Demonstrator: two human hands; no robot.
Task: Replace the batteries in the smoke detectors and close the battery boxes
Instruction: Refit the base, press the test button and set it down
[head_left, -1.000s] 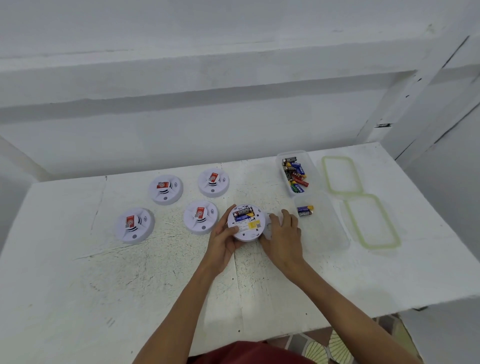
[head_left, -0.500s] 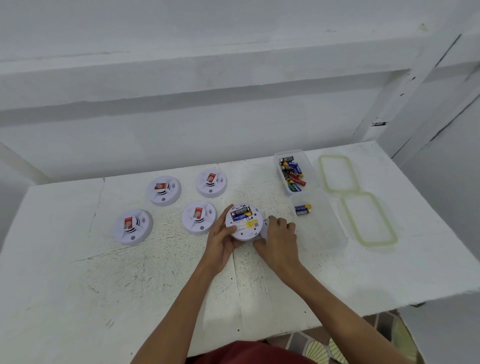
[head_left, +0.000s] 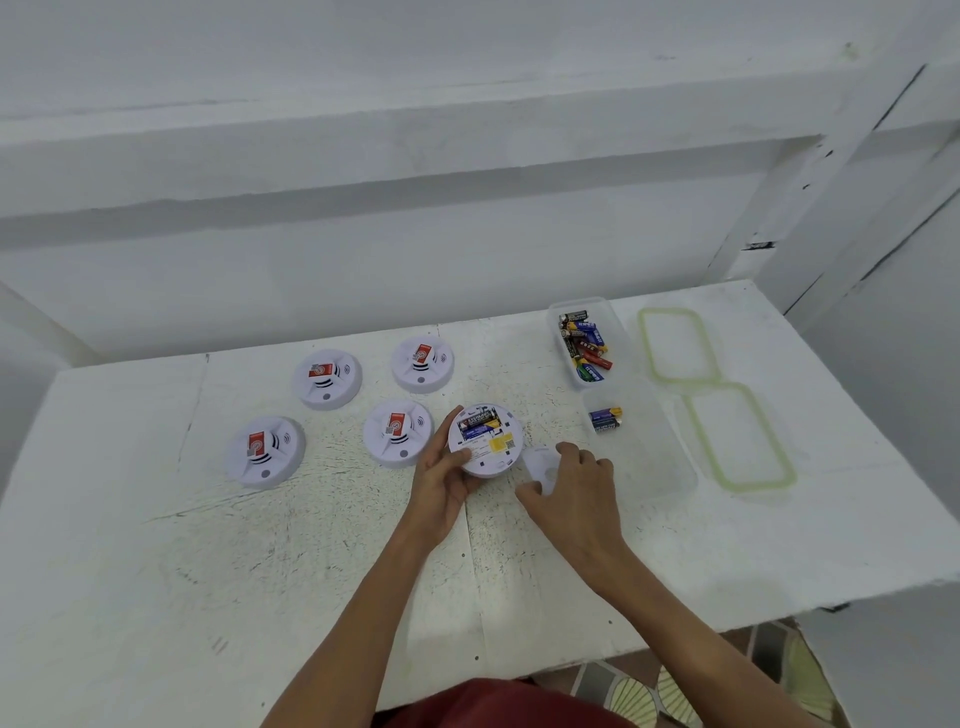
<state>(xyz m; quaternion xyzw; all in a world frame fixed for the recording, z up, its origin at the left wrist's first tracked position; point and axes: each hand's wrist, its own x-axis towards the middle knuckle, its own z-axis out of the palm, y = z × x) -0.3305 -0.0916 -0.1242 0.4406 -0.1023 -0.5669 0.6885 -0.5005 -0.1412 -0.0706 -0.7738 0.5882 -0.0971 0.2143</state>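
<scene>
A white smoke detector (head_left: 487, 441) lies face down on the table, its battery box open with batteries showing. My left hand (head_left: 441, 478) grips its left and near rim. Just right of it, my right hand (head_left: 576, 486) holds a small white battery cover (head_left: 540, 464) between thumb and fingers, apart from the detector. Several other detectors rest face up to the left, the nearest one (head_left: 397, 432) beside my left hand. A clear tub (head_left: 556, 332) at the back right holds several batteries, and a second clear tub (head_left: 670, 467) holds two batteries (head_left: 605, 420).
Two green-rimmed clear lids (head_left: 678, 345) (head_left: 740, 436) lie at the right of the white table (head_left: 260, 561). A white wall and ledge rise behind. The table's near edge runs below my forearms, with patterned floor visible beyond it.
My right hand has drawn back to the right from the detector's rim, bringing the white battery cover away from it. My left hand still holds the detector.
</scene>
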